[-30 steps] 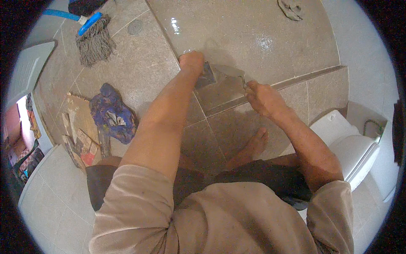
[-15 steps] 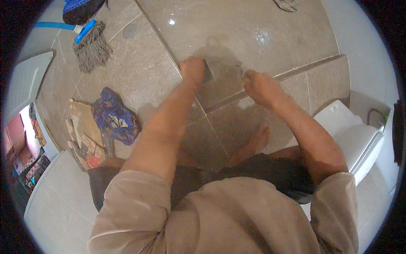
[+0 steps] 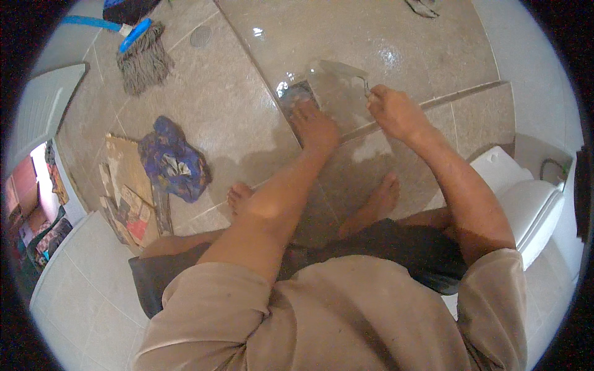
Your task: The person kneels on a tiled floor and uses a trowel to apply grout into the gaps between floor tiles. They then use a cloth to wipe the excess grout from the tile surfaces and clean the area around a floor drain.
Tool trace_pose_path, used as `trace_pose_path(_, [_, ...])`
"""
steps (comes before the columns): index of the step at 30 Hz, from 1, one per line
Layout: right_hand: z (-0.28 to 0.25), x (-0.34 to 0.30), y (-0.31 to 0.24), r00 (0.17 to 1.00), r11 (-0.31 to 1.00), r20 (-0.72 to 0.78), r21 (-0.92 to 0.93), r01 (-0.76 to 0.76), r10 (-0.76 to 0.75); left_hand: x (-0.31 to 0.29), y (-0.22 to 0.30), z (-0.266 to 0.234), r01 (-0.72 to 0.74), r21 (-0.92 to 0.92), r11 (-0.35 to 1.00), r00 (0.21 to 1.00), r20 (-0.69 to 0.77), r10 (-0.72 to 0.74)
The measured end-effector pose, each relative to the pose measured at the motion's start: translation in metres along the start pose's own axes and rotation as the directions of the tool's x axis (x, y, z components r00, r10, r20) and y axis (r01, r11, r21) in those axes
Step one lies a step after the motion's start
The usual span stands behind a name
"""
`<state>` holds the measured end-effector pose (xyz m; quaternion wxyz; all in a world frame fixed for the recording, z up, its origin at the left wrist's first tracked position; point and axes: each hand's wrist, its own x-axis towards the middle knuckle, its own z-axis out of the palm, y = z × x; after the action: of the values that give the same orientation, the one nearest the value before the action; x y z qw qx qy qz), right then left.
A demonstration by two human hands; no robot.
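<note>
My left hand [image 3: 314, 128] lies open, fingers stretched out over a dark, wet square [image 3: 301, 91] at the near left corner of the lower floor section. Whether that square is a plate, a cover or an opening, I cannot tell. A pointing trowel [image 3: 342, 68] is in my right hand [image 3: 399, 114], its fingers closed round the handle. The trowel's long, narrow blade points left, just above or on the wet tiles [image 3: 445, 59]; the exact gap is not clear. Most of the handle is hidden by the fingers.
A raised tile edge [image 3: 455, 96] borders the wet section. On the left are a mop [image 3: 145, 65], a round floor drain [image 3: 201, 36], a crumpled purple plastic bag [image 3: 170, 157] and cardboard pieces [image 3: 133, 185]. A white toilet [image 3: 526, 198] stands at right. My bare feet [image 3: 377, 201] are near.
My left hand has turned and moved right, its fingers now spread over the dark square. My right hand has risen slightly, and the trowel blade now shows clearly, pointing left.
</note>
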<state>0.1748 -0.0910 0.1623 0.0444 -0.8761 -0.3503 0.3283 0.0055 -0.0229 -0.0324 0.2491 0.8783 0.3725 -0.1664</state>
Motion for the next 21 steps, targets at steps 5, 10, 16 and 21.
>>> trace_pose_path(5, [-0.003,-0.005,-0.015,0.998,0.999,0.056,-0.027,0.017,-0.016,-0.002,-0.009,-0.009,-0.030,-0.037,0.999,0.994,0.108,0.034])
trace_pose_path(10, [-0.001,-0.011,-0.016,0.998,0.998,0.049,-0.047,0.036,-0.034,0.019,-0.022,-0.006,0.144,0.031,0.989,0.980,-0.141,-0.138])
trace_pose_path(16, [-0.001,-0.019,-0.012,0.997,0.998,0.067,-0.050,0.040,-0.036,0.019,-0.013,-0.008,-0.052,-0.137,0.989,0.994,0.085,0.064])
trace_pose_path(21, [-0.004,-0.018,-0.020,0.999,0.999,0.037,-0.049,-0.008,0.010,-0.003,0.000,-0.015,0.012,0.150,0.989,0.963,0.265,-0.052])
